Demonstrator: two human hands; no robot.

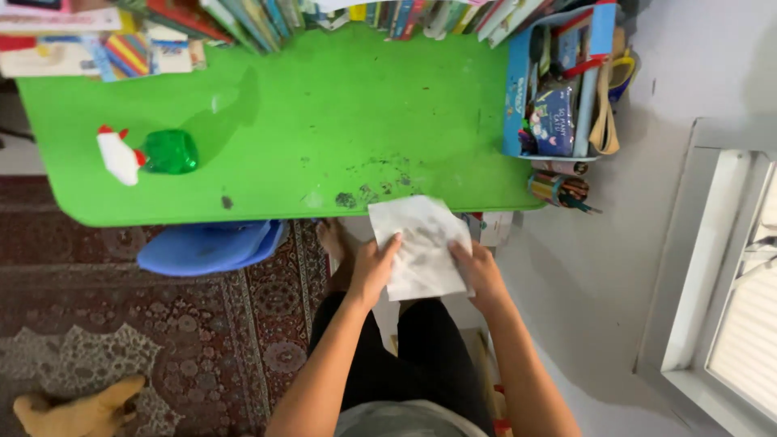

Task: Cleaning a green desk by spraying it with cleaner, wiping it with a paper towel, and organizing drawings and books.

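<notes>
Seen from the head camera, looking straight down, the person's two hands hold a white paper towel (421, 247) between them, just past the near edge of the green table (324, 121) and above the floor. The sheet is roughly rectangular, and its long axis runs from the far left corner, which overlaps the table edge, towards the near right, so it sits slightly skewed to the table's edge. It is crumpled rather than flat, with soft creases, and grey smudges darken its middle and the part near the left thumb. The left hand (374, 271) grips the sheet's left edge, thumb on top and fingers curled under; the right hand (479, 273) pinches the right edge the same way, thumb lying over the paper. Both forearms reach up from the near edge of the picture, over dark trousers. On the table just beyond the towel lies a patch of dark smears (368, 182). Far to the left on the table a green spray bottle (158, 152) with a white and red trigger head lies on its side, head pointing left. A blue organiser box (558, 89) full of stationery stands at the table's right end, and books (267, 16) line the far edge. A blue chair (212, 245) sits tucked under the table's near left, on a patterned rug (121, 324).
</notes>
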